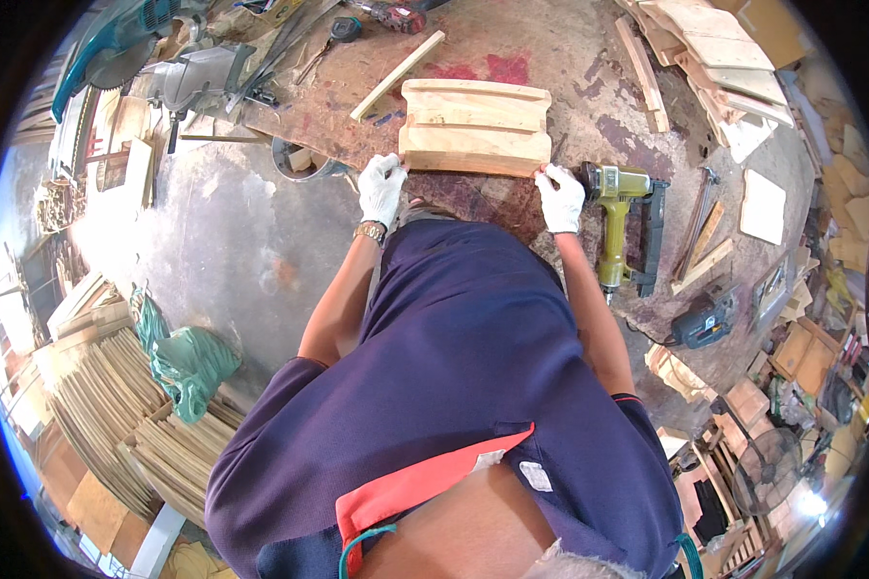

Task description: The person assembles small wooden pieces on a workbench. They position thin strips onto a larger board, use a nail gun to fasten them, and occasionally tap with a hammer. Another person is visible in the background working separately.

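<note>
Both hands wear white gloves and grip one wooden panel (474, 127) at its near edge. The left hand (381, 186) pinches the panel's near left corner, fingers curled over the wood, a watch (370, 231) on the wrist just behind the glove. The right hand (560, 196) clasps the near right corner in the same way. The forearms run back from the hands to a dark blue shirt (463, 386) that fills the lower middle of the view.

The panel lies flat on the workbench (550, 58), close to its near edge and roughly midway along it. It is pale wood, built of several boards laid side by side, with raised strips running along its length. A loose slat (397, 75) lies at a slant just off the panel's far left corner, its near end almost touching it.

A yellow-green nail gun (623, 222) rests on the bench just beside the right hand, at the near edge, its black magazine to the right. Farther right along the bench lie thin wood strips (702, 253) and a dark power tool (707, 318). Stacked boards (714, 58) sit at the far right corner. At the far left stand a teal circular saw (111, 48) and a grey saw (195, 82). On the floor to the left are a green bag (188, 362) and piles of thin slats (116, 405).
</note>
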`<state>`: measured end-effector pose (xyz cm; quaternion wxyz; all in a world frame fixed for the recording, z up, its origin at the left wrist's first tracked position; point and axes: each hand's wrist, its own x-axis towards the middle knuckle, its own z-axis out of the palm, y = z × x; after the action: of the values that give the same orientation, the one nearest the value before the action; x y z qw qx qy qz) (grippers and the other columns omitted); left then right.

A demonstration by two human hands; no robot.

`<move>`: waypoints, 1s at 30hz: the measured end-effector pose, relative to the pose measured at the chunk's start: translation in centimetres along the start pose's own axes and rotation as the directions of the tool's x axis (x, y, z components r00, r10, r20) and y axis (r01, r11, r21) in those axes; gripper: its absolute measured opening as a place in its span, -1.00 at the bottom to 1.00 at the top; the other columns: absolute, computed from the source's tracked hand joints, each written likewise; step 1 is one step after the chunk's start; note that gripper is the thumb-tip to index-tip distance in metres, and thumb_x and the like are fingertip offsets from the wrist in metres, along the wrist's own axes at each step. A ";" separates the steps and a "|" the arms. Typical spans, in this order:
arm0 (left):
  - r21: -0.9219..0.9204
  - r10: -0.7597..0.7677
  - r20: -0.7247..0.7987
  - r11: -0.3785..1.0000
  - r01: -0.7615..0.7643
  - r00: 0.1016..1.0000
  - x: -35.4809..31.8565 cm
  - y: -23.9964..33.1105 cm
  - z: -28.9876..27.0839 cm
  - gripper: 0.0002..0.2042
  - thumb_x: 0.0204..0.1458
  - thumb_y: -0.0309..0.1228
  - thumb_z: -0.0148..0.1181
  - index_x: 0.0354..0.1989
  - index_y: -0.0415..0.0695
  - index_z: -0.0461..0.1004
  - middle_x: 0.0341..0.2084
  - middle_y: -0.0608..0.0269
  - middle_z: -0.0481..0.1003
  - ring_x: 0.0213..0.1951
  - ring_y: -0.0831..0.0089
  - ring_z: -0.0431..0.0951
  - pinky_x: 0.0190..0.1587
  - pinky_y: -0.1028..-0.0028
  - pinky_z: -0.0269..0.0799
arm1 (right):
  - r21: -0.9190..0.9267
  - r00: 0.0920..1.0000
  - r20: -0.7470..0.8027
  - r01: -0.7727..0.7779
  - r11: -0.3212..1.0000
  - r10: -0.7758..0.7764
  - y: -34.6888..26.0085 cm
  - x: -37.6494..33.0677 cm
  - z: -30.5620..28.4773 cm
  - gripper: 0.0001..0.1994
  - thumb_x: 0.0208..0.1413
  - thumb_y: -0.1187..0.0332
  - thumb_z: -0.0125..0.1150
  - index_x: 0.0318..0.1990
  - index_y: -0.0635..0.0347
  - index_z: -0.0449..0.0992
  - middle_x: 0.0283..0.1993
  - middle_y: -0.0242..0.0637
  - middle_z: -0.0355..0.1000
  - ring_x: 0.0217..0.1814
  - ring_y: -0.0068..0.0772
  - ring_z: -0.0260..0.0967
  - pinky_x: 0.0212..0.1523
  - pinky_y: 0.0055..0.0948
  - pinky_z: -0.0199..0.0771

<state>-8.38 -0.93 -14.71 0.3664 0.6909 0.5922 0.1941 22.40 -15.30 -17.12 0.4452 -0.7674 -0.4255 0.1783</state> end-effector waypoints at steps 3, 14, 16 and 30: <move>-0.026 -0.001 -0.013 1.000 0.001 1.000 0.0 -0.1 0.1 -0.77 0.07 -0.44 0.34 -0.10 -0.21 0.63 -0.45 0.28 0.44 -0.35 0.45 0.45 -0.22 0.45 0.36 | 0.001 1.000 -0.004 0.014 1.000 -0.014 0.2 0.1 0.0 -0.84 0.02 0.44 0.41 -0.24 0.30 0.67 -0.42 -0.16 0.52 -0.40 -0.29 0.45 -0.30 -0.39 0.43; -0.078 0.006 -0.032 0.997 -0.009 0.999 0.1 -0.7 0.4 -0.79 0.07 -0.46 0.35 -0.13 -0.23 0.64 -0.47 0.25 0.43 -0.35 0.47 0.45 -0.20 0.48 0.35 | -0.030 1.000 0.005 0.008 1.000 -0.007 0.4 0.1 0.0 -0.83 0.02 0.41 0.41 -0.25 0.29 0.67 -0.42 -0.14 0.52 -0.40 -0.25 0.46 -0.30 -0.36 0.44; -0.072 -0.005 -0.023 0.997 0.003 1.000 0.2 -0.7 0.5 -0.79 0.06 -0.46 0.35 -0.13 -0.24 0.64 -0.47 0.25 0.43 -0.35 0.47 0.45 -0.20 0.48 0.35 | -0.030 1.000 0.000 0.011 1.000 -0.011 0.5 0.1 0.0 -0.83 0.02 0.41 0.41 -0.25 0.29 0.67 -0.42 -0.14 0.52 -0.40 -0.25 0.46 -0.29 -0.36 0.44; -0.056 -0.036 -0.001 0.998 0.036 0.999 0.2 -0.4 0.2 -0.79 0.07 -0.44 0.36 -0.14 -0.25 0.63 -0.47 0.28 0.42 -0.36 0.50 0.43 -0.21 0.49 0.34 | -0.032 1.000 0.005 0.003 0.999 -0.003 0.5 0.0 -0.1 -0.82 0.00 0.40 0.44 -0.25 0.28 0.68 -0.41 -0.15 0.52 -0.39 -0.26 0.47 -0.28 -0.36 0.45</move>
<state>-8.45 -0.82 -15.15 0.3884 0.6695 0.5992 0.2044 22.73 -15.43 -17.53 0.4320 -0.7735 -0.4304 0.1726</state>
